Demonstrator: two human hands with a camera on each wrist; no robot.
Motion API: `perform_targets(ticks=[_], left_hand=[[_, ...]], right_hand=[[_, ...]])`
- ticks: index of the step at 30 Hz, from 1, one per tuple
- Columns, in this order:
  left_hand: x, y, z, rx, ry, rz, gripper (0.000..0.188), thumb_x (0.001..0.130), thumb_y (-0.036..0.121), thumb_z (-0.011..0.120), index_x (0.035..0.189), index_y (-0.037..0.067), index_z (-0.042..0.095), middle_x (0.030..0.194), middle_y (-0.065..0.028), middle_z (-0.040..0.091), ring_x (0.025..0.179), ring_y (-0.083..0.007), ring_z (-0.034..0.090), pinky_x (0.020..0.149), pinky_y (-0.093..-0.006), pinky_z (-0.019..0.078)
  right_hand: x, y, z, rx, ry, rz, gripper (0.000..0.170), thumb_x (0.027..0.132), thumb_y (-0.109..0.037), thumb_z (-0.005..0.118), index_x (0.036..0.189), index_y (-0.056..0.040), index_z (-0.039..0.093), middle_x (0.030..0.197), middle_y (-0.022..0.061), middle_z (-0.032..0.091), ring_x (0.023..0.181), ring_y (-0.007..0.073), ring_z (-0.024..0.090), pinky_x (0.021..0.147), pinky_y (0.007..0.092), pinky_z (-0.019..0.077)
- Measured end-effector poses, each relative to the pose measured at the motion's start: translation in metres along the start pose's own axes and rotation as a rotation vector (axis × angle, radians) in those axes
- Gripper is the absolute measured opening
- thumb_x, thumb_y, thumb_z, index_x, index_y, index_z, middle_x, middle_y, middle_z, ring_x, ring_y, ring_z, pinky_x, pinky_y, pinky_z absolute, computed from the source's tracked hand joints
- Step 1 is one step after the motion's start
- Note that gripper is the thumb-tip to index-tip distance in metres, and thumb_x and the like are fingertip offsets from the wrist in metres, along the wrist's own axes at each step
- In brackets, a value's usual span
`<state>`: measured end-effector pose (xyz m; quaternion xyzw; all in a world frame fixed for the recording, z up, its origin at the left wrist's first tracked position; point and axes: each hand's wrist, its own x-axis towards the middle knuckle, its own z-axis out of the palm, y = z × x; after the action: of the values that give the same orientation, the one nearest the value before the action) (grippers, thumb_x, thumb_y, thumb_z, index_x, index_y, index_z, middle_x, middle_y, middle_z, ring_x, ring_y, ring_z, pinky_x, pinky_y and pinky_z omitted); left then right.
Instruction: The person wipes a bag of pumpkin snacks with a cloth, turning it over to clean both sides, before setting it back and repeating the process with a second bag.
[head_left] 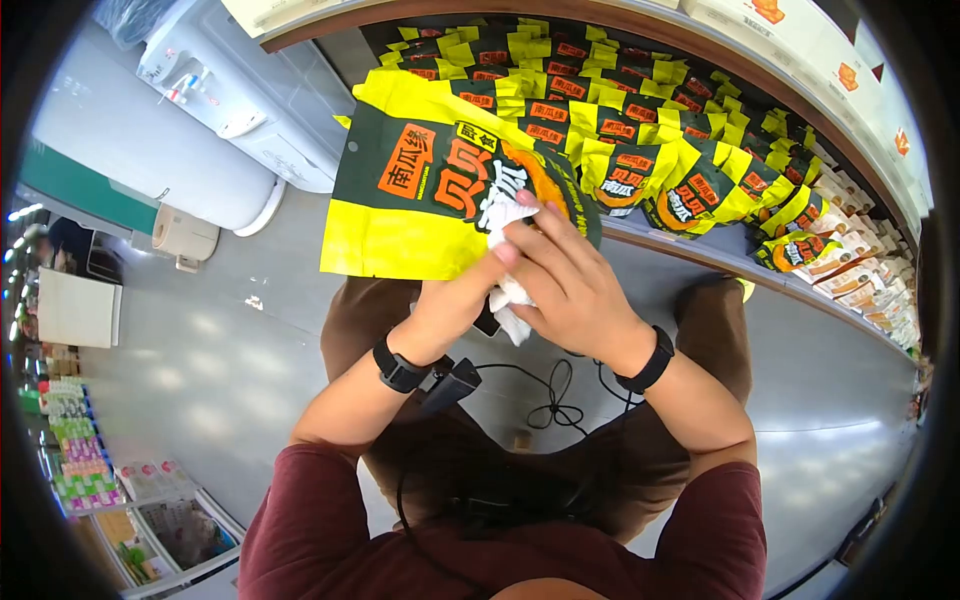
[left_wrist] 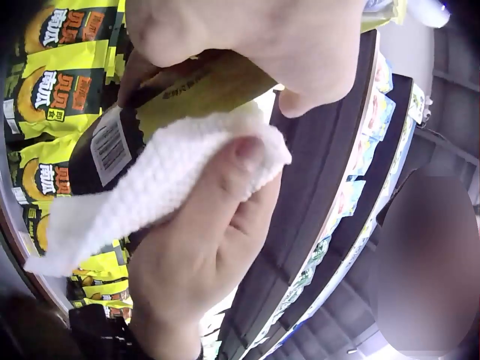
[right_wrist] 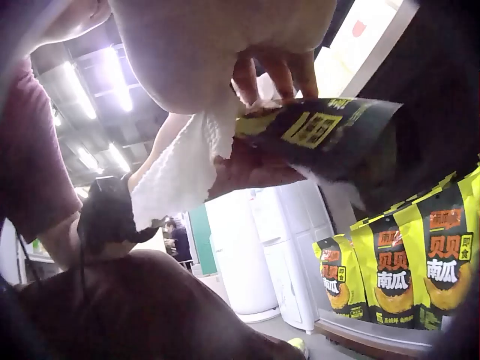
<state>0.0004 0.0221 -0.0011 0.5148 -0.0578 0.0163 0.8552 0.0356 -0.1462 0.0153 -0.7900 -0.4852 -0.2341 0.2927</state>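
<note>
A large green-and-yellow snack bag [head_left: 400, 225] with a pumpkin picture is held up in front of the person, tilted. My left hand [head_left: 455, 300] grips its lower edge, thumb on the printed front. In the left wrist view the bag's underside shows a barcode label [left_wrist: 112, 146]. A white textured cloth [head_left: 512, 300] is bunched against the front of the bag, under my right hand [head_left: 575, 285]. In the left wrist view the right thumb [left_wrist: 240, 161] pinches this cloth, which hangs down loosely from the hand.
A low shelf [head_left: 640, 235] ahead carries rows of similar snack bags [head_left: 625, 180], with pale packets [head_left: 870, 280] at its right end. A white water dispenser [head_left: 235, 110] stands at left. Black cables [head_left: 555, 410] hang between the person's knees.
</note>
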Motion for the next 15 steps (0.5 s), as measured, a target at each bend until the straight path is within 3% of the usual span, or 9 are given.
perform_targets(ticks=[1, 2, 4, 6, 8, 11, 12, 14, 15], left_hand=[[0.0, 0.002, 0.002, -0.144, 0.043, -0.021, 0.04, 0.094, 0.009, 0.054, 0.133, 0.003, 0.046, 0.126, -0.0083, 0.056, 0.117, -0.0192, 0.054, 0.099, -0.0348, 0.0435], [0.002, 0.0, -0.002, -0.14, 0.041, -0.023, 0.04, 0.094, 0.009, 0.054, 0.133, 0.003, 0.046, 0.126, -0.0083, 0.056, 0.117, -0.0192, 0.054, 0.099, -0.0348, 0.0435], [0.011, -0.002, -0.007, -0.177, 0.08, 0.041, 0.045, 0.096, 0.018, 0.047, 0.137, 0.003, 0.04, 0.135, -0.0115, 0.051, 0.124, -0.0269, 0.051, 0.106, -0.0434, 0.038], [0.012, -0.001, -0.005, -0.177, 0.088, 0.05, 0.044, 0.095, 0.016, 0.044, 0.137, 0.002, 0.04, 0.135, -0.0123, 0.052, 0.125, -0.0283, 0.05, 0.108, -0.0445, 0.0359], [0.013, -0.002, -0.006, -0.253, 0.097, 0.032, 0.044, 0.095, 0.015, 0.045, 0.136, 0.002, 0.041, 0.135, -0.0121, 0.052, 0.126, -0.0282, 0.05, 0.108, -0.0442, 0.036], [0.011, -0.008, -0.005, -0.243, 0.045, 0.009, 0.044, 0.094, 0.014, 0.045, 0.137, 0.003, 0.041, 0.136, -0.0118, 0.051, 0.127, -0.0277, 0.049, 0.108, -0.0444, 0.0357], [0.011, -0.011, -0.005, -0.237, 0.018, -0.004, 0.045, 0.094, 0.014, 0.045, 0.138, 0.004, 0.04, 0.137, -0.0116, 0.051, 0.127, -0.0275, 0.049, 0.109, -0.0445, 0.0356], [0.01, -0.016, -0.001, -0.177, 0.014, -0.023, 0.044, 0.097, 0.021, 0.045, 0.138, 0.005, 0.04, 0.138, -0.0113, 0.049, 0.128, -0.0275, 0.048, 0.109, -0.0439, 0.035], [0.01, -0.016, 0.004, -0.194, 0.067, -0.034, 0.045, 0.099, 0.028, 0.043, 0.138, 0.005, 0.04, 0.139, -0.0111, 0.049, 0.128, -0.0273, 0.048, 0.109, -0.0434, 0.035]], right_hand=[[0.001, 0.003, 0.0, 0.051, -0.006, -0.025, 0.043, 0.068, -0.011, 0.075, 0.106, -0.004, 0.057, 0.126, 0.0121, 0.053, 0.123, 0.037, 0.05, 0.097, 0.0457, 0.0471], [0.001, 0.005, -0.001, 0.103, -0.012, -0.049, 0.044, 0.068, -0.011, 0.076, 0.106, -0.0044, 0.057, 0.125, 0.0112, 0.053, 0.125, 0.0363, 0.049, 0.097, 0.0454, 0.047], [-0.003, 0.012, -0.006, 0.172, 0.002, -0.018, 0.041, 0.07, -0.01, 0.074, 0.107, -0.0044, 0.056, 0.125, 0.011, 0.055, 0.123, 0.036, 0.051, 0.098, 0.0445, 0.0468], [-0.01, 0.022, -0.009, 0.212, 0.046, 0.116, 0.038, 0.074, -0.007, 0.071, 0.109, -0.0032, 0.055, 0.124, 0.0137, 0.057, 0.12, 0.036, 0.053, 0.097, 0.0428, 0.047], [-0.009, 0.035, -0.011, 0.247, 0.131, 0.133, 0.036, 0.081, -0.005, 0.065, 0.114, -0.0015, 0.053, 0.124, 0.0172, 0.058, 0.118, 0.0373, 0.055, 0.097, 0.042, 0.0459], [-0.011, 0.042, -0.01, 0.366, 0.193, 0.404, 0.039, 0.09, -0.01, 0.059, 0.126, -0.0001, 0.049, 0.131, 0.0208, 0.054, 0.124, 0.0388, 0.051, 0.103, 0.0447, 0.0403], [-0.011, 0.039, -0.007, 0.365, 0.193, 0.404, 0.039, 0.09, -0.01, 0.059, 0.126, -0.0001, 0.049, 0.131, 0.0208, 0.054, 0.124, 0.0388, 0.051, 0.103, 0.0447, 0.0403], [-0.006, 0.025, 0.005, 0.34, 0.042, 0.148, 0.051, 0.089, -0.015, 0.061, 0.135, -0.0008, 0.044, 0.141, 0.0219, 0.044, 0.134, 0.0375, 0.04, 0.109, 0.0476, 0.0318], [-0.004, 0.016, 0.006, 0.341, 0.045, 0.153, 0.051, 0.089, -0.015, 0.061, 0.135, -0.0008, 0.044, 0.141, 0.0219, 0.044, 0.134, 0.0375, 0.04, 0.109, 0.0476, 0.0318]])
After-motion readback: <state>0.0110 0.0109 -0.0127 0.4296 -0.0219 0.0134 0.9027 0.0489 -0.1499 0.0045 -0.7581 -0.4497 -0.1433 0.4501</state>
